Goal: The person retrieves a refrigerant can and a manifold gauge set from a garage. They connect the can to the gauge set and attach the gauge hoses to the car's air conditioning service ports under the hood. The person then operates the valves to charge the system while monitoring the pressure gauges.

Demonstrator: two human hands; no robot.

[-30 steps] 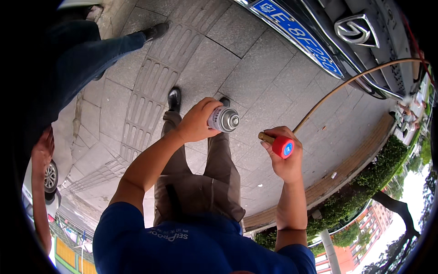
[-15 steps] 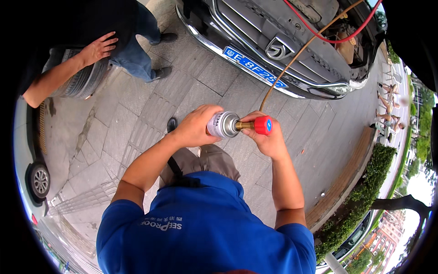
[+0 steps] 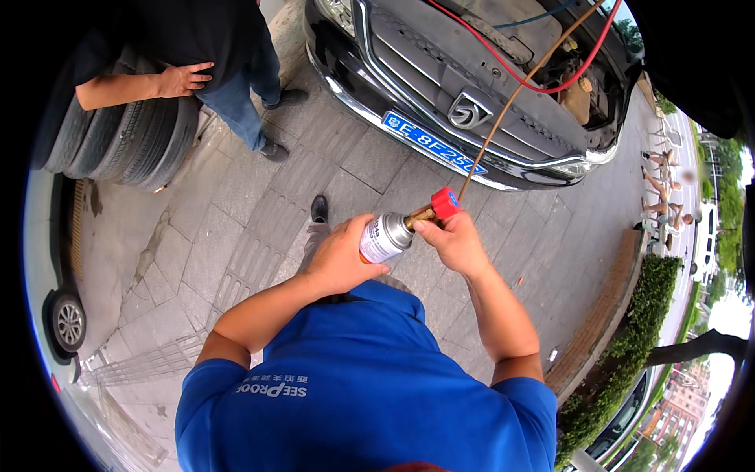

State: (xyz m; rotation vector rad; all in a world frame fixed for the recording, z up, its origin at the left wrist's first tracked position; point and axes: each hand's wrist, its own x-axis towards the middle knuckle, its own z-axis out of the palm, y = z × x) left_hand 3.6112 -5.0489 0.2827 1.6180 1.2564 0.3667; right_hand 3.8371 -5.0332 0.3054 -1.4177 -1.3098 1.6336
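My left hand (image 3: pixel 336 258) is wrapped round a white-labelled refrigerant can (image 3: pixel 381 241) with a silver domed top, tilted up to the right. A brass can tap valve (image 3: pixel 422 214) with a red knob (image 3: pixel 445 203) is on the can's top. My right hand (image 3: pixel 458 245) grips the valve's brass body, its thumb along it and the other fingers partly hidden behind. From behind the valve a brownish-yellow hose (image 3: pixel 503 116) runs up to the car (image 3: pixel 425 94) in front of me.
The car's hood is up; a red hose (image 3: pixel 543 88) and a blue hose (image 3: pixel 535 20) cross its engine bay. At left a person (image 3: pixel 197 79) stands beside stacked tyres (image 3: pixel 145 141). A hedge (image 3: pixel 621 346) borders the grey paving (image 3: pixel 330 185) at right.
The can and valve have tilted, the red knob going up and slightly left. Both hands keep hold. My view has shifted, and the person at left has moved a little.
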